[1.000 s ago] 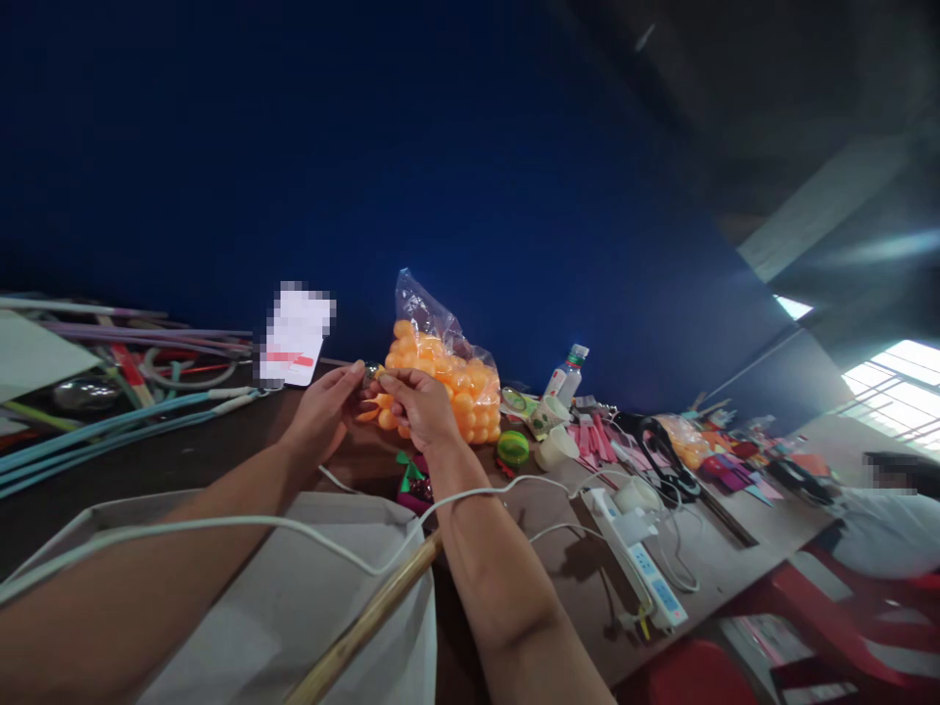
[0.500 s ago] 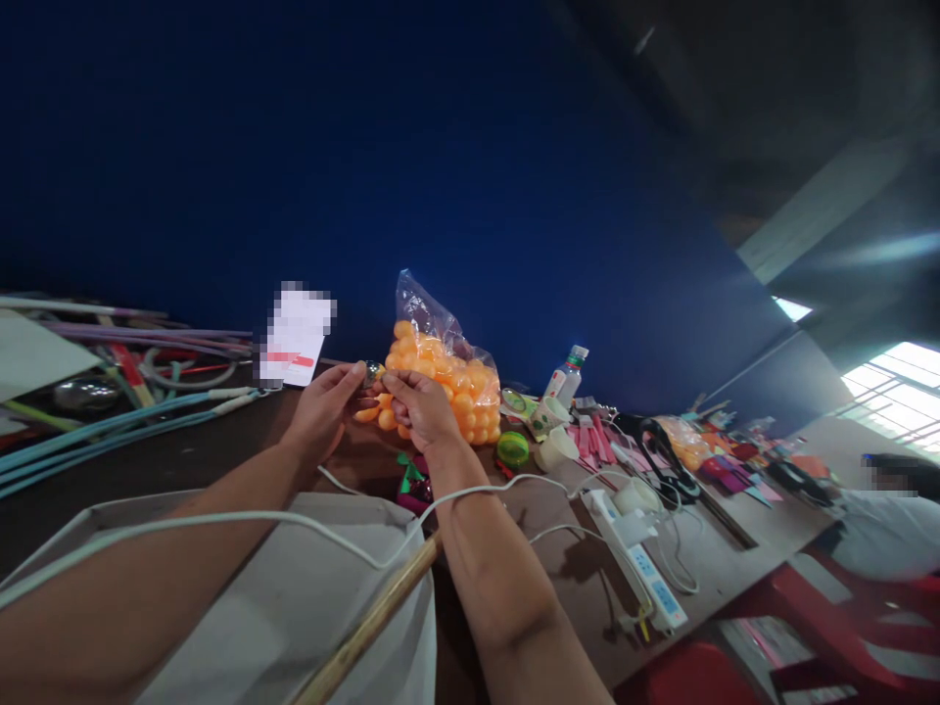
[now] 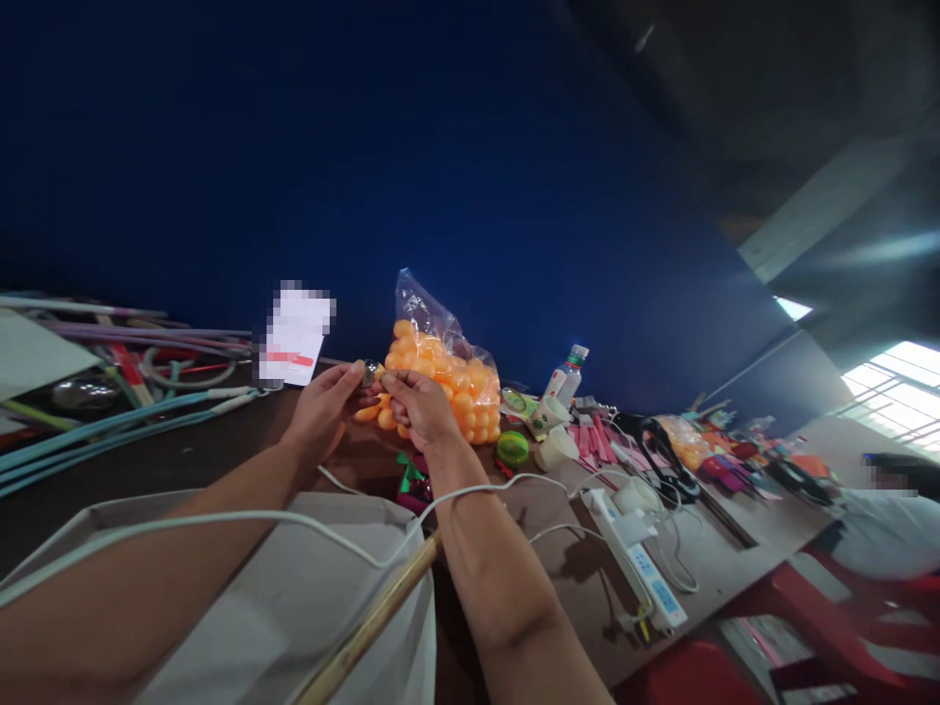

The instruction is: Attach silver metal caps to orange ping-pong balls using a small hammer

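My left hand (image 3: 323, 406) is closed in a pinch on a small shiny silvery round piece (image 3: 371, 372). From the other side, my right hand (image 3: 421, 403) meets it with thumb and forefinger pressed together at its edge; whatever lies between those fingertips is too small to make out. Right behind both hands stands a clear plastic bag (image 3: 427, 305) filled with orange balls (image 3: 470, 392). Some orange pieces show below the fingers. A green ball-shaped item (image 3: 512, 449) and a shiny green and purple item (image 3: 415, 482) lie near my right wrist.
A white cable (image 3: 323, 529) crosses above a pale bin (image 3: 242, 597) and my right forearm. Wooden stick (image 3: 367, 622) in front. Right: power strip (image 3: 646, 568), bottle (image 3: 569, 377), tape roll (image 3: 556, 448), pink strips (image 3: 593, 441). Left: blue rods (image 3: 124, 431), phone-like screen (image 3: 300, 333). A person sits far right.
Hardly anything differs. Both hands stay in the same place, with the silvery piece turned very slightly between the fingertips.
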`<state>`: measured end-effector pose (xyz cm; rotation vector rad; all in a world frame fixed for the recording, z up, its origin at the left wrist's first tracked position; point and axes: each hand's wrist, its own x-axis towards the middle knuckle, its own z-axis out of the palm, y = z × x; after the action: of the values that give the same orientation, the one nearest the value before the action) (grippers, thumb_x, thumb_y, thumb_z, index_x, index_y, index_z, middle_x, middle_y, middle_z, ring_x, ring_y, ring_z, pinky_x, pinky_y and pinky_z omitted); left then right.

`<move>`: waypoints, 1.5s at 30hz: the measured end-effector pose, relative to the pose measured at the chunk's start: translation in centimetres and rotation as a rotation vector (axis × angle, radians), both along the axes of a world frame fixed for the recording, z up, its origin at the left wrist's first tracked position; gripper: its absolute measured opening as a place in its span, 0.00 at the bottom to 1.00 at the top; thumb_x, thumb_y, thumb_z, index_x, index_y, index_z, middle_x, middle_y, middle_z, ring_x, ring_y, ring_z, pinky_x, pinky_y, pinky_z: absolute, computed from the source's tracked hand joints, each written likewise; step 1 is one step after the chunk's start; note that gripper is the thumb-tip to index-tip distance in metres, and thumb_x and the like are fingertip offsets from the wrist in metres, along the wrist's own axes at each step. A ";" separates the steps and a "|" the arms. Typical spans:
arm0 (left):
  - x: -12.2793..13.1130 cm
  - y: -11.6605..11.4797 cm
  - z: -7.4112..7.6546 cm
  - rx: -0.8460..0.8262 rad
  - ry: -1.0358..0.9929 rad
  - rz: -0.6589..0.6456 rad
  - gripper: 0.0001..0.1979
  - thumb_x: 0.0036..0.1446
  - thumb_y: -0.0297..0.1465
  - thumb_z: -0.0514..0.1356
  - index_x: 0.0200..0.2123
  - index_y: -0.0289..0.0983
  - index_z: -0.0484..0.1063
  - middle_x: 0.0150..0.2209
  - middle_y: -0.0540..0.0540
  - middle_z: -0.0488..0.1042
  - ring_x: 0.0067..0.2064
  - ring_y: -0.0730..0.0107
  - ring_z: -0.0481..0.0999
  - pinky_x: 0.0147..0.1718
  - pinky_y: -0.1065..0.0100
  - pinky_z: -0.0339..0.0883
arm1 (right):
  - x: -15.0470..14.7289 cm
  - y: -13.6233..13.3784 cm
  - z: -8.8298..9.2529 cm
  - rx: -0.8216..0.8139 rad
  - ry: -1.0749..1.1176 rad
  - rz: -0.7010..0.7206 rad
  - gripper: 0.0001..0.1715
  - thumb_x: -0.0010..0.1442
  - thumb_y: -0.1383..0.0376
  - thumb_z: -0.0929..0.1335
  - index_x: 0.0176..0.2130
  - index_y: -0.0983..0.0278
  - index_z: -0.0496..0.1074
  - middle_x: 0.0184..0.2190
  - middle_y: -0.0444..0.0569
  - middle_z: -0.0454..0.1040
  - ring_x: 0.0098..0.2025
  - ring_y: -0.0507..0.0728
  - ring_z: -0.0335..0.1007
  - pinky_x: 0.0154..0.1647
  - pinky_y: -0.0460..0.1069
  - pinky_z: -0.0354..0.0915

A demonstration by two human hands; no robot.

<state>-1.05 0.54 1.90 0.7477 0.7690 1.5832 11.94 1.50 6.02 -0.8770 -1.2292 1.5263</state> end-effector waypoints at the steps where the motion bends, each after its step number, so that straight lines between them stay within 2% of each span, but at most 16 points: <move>1: 0.0 0.0 0.0 0.003 -0.002 0.001 0.11 0.62 0.36 0.62 0.42 0.36 0.74 0.40 0.46 0.77 0.35 0.66 0.78 0.34 0.60 0.75 | 0.0 0.0 0.0 0.001 0.000 0.001 0.18 0.44 0.58 0.78 0.29 0.66 0.73 0.23 0.42 0.74 0.16 0.42 0.49 0.14 0.40 0.43; 23: -0.1 0.2 -0.4 0.063 0.007 0.012 0.11 0.61 0.36 0.63 0.43 0.36 0.74 0.40 0.46 0.78 0.36 0.66 0.78 0.35 0.59 0.75 | -0.3 -0.2 -0.1 0.024 -0.031 -0.053 0.13 0.49 0.60 0.76 0.30 0.65 0.73 0.24 0.42 0.74 0.17 0.43 0.50 0.15 0.41 0.44; 32: 0.1 -0.3 0.2 0.087 0.026 0.052 0.11 0.61 0.35 0.63 0.44 0.36 0.74 0.41 0.46 0.78 0.37 0.65 0.78 0.35 0.59 0.76 | -0.2 -0.1 -0.1 0.061 -0.019 -0.063 0.16 0.47 0.58 0.76 0.30 0.64 0.72 0.24 0.41 0.74 0.17 0.43 0.50 0.15 0.41 0.46; 45: 0.3 -0.3 0.2 0.082 0.051 0.075 0.10 0.61 0.35 0.63 0.43 0.36 0.75 0.40 0.46 0.78 0.36 0.65 0.78 0.35 0.59 0.75 | 0.1 -0.1 0.2 0.074 -0.033 -0.025 0.12 0.50 0.60 0.75 0.30 0.65 0.72 0.24 0.41 0.74 0.16 0.43 0.51 0.16 0.41 0.47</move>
<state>-0.73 0.19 2.14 0.8301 0.7811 1.6769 12.03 1.38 6.18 -0.8692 -1.2859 1.4429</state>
